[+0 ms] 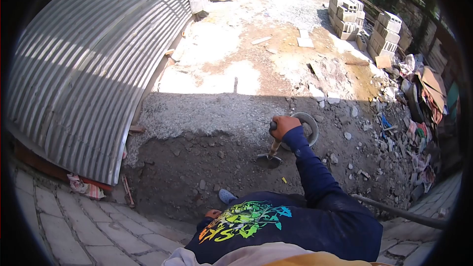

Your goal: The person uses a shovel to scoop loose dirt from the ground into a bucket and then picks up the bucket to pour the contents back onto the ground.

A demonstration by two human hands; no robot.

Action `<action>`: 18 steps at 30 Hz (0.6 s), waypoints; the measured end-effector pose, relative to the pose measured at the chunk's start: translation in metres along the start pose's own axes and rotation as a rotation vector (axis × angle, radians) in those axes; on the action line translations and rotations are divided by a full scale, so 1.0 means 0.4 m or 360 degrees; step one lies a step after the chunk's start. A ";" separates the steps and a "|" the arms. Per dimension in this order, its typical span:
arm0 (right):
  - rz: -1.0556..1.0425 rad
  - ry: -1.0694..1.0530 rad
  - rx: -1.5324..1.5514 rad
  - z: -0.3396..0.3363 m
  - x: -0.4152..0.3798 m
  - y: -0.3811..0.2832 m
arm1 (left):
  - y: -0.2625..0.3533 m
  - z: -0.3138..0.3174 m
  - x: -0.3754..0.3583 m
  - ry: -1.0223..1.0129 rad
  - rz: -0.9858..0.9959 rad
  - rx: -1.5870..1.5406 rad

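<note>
My right hand (285,127) is closed around the dark grip of a short-looking shovel (274,147). The shovel stands upright, its blade down at the loose grey soil (197,167). Just beside that hand and partly behind the forearm sits a round bucket (311,123), its contents hard to make out. Only a small part of my left hand (213,214) shows, low and close to my body near a blue-grey shoe (226,196); its fingers are mostly hidden by the dark sleeve and shirt.
Corrugated metal sheeting (93,69) slopes along the left. Hollow concrete blocks (346,16) are stacked at the far right. Rubble and trash (414,113) lie along the right side. Block walls (54,212) border the near side, and a dark pole or hose (399,212) crosses at lower right.
</note>
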State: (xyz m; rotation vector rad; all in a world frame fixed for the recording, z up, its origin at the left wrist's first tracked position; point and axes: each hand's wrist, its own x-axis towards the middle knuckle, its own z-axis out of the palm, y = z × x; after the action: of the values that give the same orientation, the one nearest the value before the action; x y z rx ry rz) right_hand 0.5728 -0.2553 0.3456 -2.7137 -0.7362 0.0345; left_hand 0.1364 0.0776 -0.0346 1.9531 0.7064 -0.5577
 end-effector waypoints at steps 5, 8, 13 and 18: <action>0.0011 -0.0050 -0.0005 -0.007 -0.002 -0.010 | -0.013 0.004 -0.015 0.0077 0.0015 0.0030; -0.0016 -0.0005 -0.0006 0.009 0.004 -0.006 | 0.009 -0.004 -0.025 0.0045 0.0004 0.0043; -0.0039 0.0025 0.0012 0.010 0.001 -0.009 | 0.017 -0.003 -0.034 0.0052 0.0049 0.0042; -0.0018 -0.0011 -0.0044 0.011 -0.002 -0.006 | 0.045 0.010 -0.043 -0.0008 0.0077 -0.0040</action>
State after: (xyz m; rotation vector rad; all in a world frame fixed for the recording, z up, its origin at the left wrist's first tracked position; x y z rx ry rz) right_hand 0.5705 -0.2523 0.3421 -2.7368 -0.7599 0.0314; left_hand 0.1358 0.0632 -0.0140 1.9394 0.6578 -0.5217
